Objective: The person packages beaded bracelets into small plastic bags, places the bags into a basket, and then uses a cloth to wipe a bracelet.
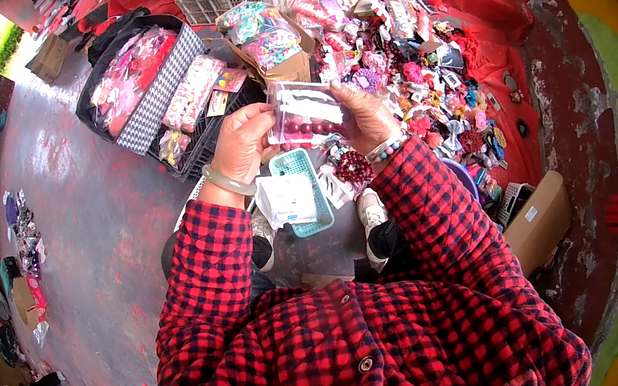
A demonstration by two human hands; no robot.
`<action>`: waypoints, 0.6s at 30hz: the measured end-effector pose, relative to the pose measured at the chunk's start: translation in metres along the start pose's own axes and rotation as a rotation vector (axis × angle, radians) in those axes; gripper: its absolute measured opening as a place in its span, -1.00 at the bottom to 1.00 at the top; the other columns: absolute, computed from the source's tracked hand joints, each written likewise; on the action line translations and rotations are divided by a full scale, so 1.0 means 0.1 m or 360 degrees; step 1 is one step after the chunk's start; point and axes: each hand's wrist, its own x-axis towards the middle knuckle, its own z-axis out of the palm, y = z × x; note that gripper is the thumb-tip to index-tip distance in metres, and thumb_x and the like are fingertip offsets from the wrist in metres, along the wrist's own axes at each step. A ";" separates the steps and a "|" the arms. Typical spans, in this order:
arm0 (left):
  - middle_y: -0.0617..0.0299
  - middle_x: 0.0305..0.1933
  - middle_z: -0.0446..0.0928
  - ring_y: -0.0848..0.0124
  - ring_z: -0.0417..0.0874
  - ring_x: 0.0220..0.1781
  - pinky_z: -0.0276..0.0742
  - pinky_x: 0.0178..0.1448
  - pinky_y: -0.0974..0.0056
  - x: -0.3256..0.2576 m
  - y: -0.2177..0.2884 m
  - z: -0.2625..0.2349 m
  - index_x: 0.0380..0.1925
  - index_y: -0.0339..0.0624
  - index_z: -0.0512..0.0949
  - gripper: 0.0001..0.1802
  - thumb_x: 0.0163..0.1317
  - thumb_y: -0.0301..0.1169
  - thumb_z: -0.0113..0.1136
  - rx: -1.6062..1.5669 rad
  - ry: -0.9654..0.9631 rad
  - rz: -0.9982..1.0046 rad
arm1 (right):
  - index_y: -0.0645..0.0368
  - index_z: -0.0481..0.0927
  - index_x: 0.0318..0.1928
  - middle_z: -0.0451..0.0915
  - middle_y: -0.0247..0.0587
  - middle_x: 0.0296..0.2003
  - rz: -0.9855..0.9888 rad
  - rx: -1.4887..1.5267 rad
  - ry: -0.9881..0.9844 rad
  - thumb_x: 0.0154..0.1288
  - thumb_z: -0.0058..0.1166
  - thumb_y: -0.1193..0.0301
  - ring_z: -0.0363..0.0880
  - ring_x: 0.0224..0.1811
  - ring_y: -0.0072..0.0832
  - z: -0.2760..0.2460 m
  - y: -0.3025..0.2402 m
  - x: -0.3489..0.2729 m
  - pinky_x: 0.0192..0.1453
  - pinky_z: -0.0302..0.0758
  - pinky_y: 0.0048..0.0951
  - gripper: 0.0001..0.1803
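Note:
Between my two hands is a clear plastic bag (306, 112) with a row of dark red round beads in its lower part and white patches above. My left hand (242, 145) pinches its left edge, thumb and fingers closed; a pale bangle circles that wrist. At the bag's right edge my right hand (368, 115) grips it, thumb on top; a bead bracelet is on this wrist. Below the bag, a light teal plastic basket (314, 204) rests on the floor between my shoes, with a white packet (284, 200) lying over its left side.
A large pile of hair ornaments (420, 80) spreads over red cloth ahead and right. Ahead left are a houndstooth box (159, 95) of pink packets, a black crate (199, 149) and an opened carton (276, 50) of bagged items. A cardboard box (538, 219) stands at right.

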 end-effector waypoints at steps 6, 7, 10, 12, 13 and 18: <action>0.08 -0.14 0.54 0.37 0.58 -0.14 0.49 0.00 0.26 0.14 -0.17 0.09 -0.10 -0.42 0.43 -0.71 0.30 -0.41 -0.07 -0.0023 0.0007 0.0196 | 0.27 0.43 -0.05 0.50 -0.14 -0.20 -0.0036 0.0083 0.0056 0.23 0.05 0.22 0.52 -0.19 -0.35 -0.21 -0.07 0.05 -0.10 0.50 -0.21 -0.59; 0.05 -0.14 0.54 0.33 0.58 -0.12 0.48 0.02 0.24 0.20 -0.16 0.16 -0.10 -0.44 0.42 -0.71 0.29 -0.42 -0.07 -0.0094 -0.0055 0.0144 | 0.26 0.44 -0.05 0.53 -0.15 -0.26 -0.0035 0.0032 0.0054 0.23 0.05 0.22 0.54 -0.25 -0.39 -0.22 -0.15 0.04 -0.14 0.52 -0.26 -0.60; 0.00 -0.14 0.54 0.24 0.58 -0.09 0.50 0.03 0.17 0.14 -0.14 0.36 -0.09 -0.45 0.41 -0.67 0.24 -0.40 0.03 -0.0298 -0.0061 -0.0001 | 0.24 0.47 -0.09 0.61 -0.14 -0.35 0.0149 0.0099 0.0043 0.23 0.05 0.24 0.59 -0.41 -0.45 -0.16 -0.30 -0.12 -0.25 0.54 -0.40 -0.64; 0.02 -0.18 0.56 0.25 0.62 -0.17 0.56 -0.06 0.12 0.24 -0.17 0.41 -0.16 -0.41 0.46 -0.72 0.24 -0.39 0.04 -0.0388 -0.0098 -0.0037 | 0.25 0.50 -0.15 0.61 -0.05 -0.28 0.0116 0.0170 -0.0007 0.24 0.05 0.26 0.60 -0.40 -0.43 -0.13 -0.44 -0.17 -0.27 0.53 -0.43 -0.68; 0.01 -0.18 0.56 0.25 0.62 -0.17 0.57 -0.06 0.13 0.24 -0.18 0.42 -0.15 -0.40 0.46 -0.71 0.24 -0.38 0.05 -0.0390 -0.0132 -0.0063 | 0.25 0.51 -0.15 0.61 -0.04 -0.27 0.0098 0.0164 0.0012 0.24 0.05 0.26 0.60 -0.40 -0.44 -0.13 -0.43 -0.19 -0.27 0.53 -0.43 -0.69; 0.00 -0.19 0.56 0.25 0.61 -0.14 0.57 -0.06 0.18 0.29 -0.29 0.33 -0.12 -0.41 0.43 -0.69 0.23 -0.38 0.04 -0.0251 -0.0080 -0.0155 | 0.24 0.54 -0.22 0.60 -0.20 -0.34 -0.0007 0.0125 0.0084 0.21 0.09 0.25 0.56 -0.37 -0.49 -0.25 -0.23 -0.13 -0.28 0.51 -0.45 -0.71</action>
